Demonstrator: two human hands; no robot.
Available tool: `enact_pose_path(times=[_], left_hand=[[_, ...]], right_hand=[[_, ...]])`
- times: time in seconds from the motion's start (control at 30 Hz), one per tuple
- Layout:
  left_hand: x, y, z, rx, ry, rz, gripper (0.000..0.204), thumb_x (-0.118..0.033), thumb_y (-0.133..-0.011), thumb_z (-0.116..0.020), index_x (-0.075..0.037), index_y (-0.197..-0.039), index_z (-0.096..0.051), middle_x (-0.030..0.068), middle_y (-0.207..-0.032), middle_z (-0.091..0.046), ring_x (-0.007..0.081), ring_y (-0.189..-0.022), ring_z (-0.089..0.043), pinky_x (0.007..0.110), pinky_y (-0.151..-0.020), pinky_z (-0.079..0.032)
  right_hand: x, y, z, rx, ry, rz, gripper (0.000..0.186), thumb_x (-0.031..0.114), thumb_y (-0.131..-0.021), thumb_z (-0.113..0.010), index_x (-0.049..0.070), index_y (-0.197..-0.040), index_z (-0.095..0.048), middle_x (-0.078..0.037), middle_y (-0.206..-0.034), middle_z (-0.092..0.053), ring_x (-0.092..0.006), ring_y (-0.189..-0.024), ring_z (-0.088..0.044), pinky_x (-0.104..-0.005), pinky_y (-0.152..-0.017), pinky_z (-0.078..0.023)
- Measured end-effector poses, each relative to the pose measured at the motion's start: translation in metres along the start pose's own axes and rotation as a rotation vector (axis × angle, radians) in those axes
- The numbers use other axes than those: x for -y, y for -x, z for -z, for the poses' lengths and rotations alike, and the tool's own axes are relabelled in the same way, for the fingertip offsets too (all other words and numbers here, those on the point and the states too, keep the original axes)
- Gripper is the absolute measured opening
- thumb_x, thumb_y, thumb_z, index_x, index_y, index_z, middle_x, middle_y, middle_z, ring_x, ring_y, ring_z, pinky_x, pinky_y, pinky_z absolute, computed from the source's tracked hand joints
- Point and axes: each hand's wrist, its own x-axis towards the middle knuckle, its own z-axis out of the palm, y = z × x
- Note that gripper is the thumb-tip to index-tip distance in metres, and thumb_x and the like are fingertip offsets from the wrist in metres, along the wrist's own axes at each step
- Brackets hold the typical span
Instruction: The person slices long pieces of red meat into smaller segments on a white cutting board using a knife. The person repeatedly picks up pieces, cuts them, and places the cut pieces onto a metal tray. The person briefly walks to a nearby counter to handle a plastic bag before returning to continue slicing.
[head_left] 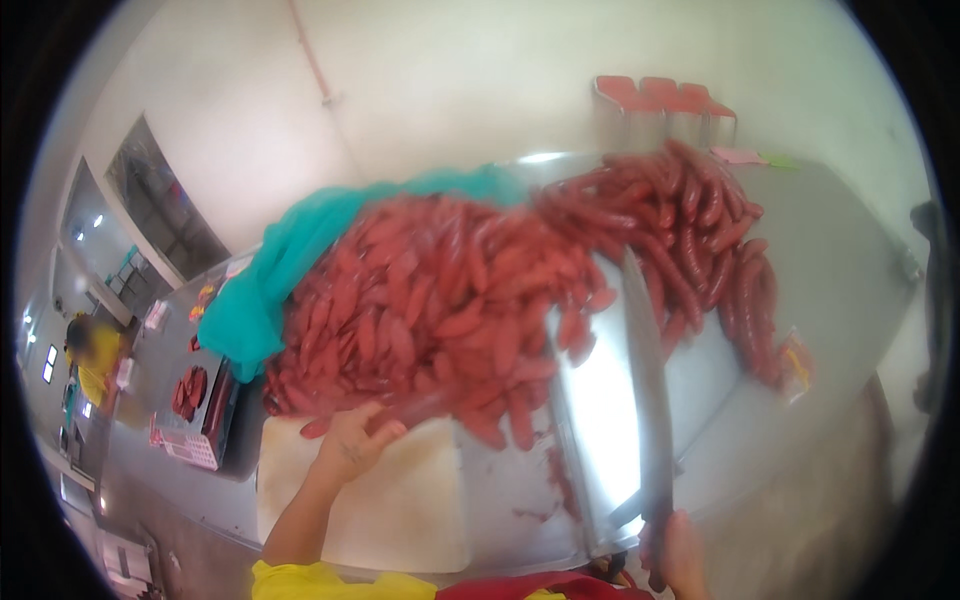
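Observation:
My left hand [355,445] is closed around one end of a red sausage [418,408], above the far edge of a whitish cutting board [365,500]. My right hand [685,560], low on the right, grips a long knife [648,390]; its broad blade points away from me, tip upward. Just beyond my left hand lies a big heap of short cut sausage pieces [400,300]. To the right of the heap, longer whole sausages [690,220] are piled on the metal table [810,240].
Teal netting [265,290] edges the heap at the back and left. On the left, a weighing scale [188,447] bears some sausage pieces. Red stools [665,95] stand by the far wall. Another person [95,360] in yellow is at the far left.

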Motion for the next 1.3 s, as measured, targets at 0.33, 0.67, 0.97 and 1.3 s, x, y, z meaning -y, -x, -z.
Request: enact_pose_path(times=[0.33,0.67,0.97,1.3], left_hand=[[0.132,0.119,0.034,0.222,-0.446,-0.425,0.048,-0.057,-0.078,-0.067,-0.014,-0.100,-0.067,0.0074,-0.083,-0.060,0.0284,-0.081,-0.061,0.042,-0.074,-0.044],[0.126,0.153,-0.037,-0.391,-0.182,-0.388,0.026,-0.020,-0.074,-0.075,-0.014,-0.097,-0.062,0.0038,-0.098,-0.056,0.0244,-0.095,-0.053,0.040,-0.084,-0.035],[0.122,0.134,-0.046,-0.374,-0.197,-0.468,0.031,-0.024,-0.062,-0.081,-0.016,-0.082,-0.058,0.0017,-0.091,-0.055,0.0240,-0.089,-0.050,0.039,-0.083,-0.034],[0.120,0.139,-0.053,-0.442,-0.191,-0.417,0.032,-0.021,-0.062,-0.082,-0.017,-0.082,-0.058,0.0017,-0.087,-0.054,0.0247,-0.089,-0.050,0.039,-0.081,-0.035]], right_hand=[[0.015,0.026,-0.157,0.316,0.629,0.220,0.043,0.045,-0.097,-0.051,0.004,-0.089,-0.063,-0.021,-0.067,-0.062,-0.0436,-0.070,-0.064,-0.0437,-0.060,-0.050],[0.005,0.014,-0.157,0.282,0.964,0.215,0.050,0.050,-0.097,-0.048,0.004,-0.092,-0.065,-0.023,-0.071,-0.063,-0.0433,-0.073,-0.064,-0.0471,-0.064,-0.050],[0.073,0.037,-0.114,0.374,1.367,0.112,0.056,0.053,-0.097,-0.044,0.001,-0.084,-0.061,-0.021,-0.066,-0.063,-0.0430,-0.066,-0.064,-0.0495,-0.061,-0.050],[0.008,-0.039,-0.238,0.490,1.177,0.480,0.061,0.053,-0.099,-0.037,-0.001,-0.086,-0.062,-0.023,-0.068,-0.064,-0.0412,-0.066,-0.065,-0.0491,-0.062,-0.052]])
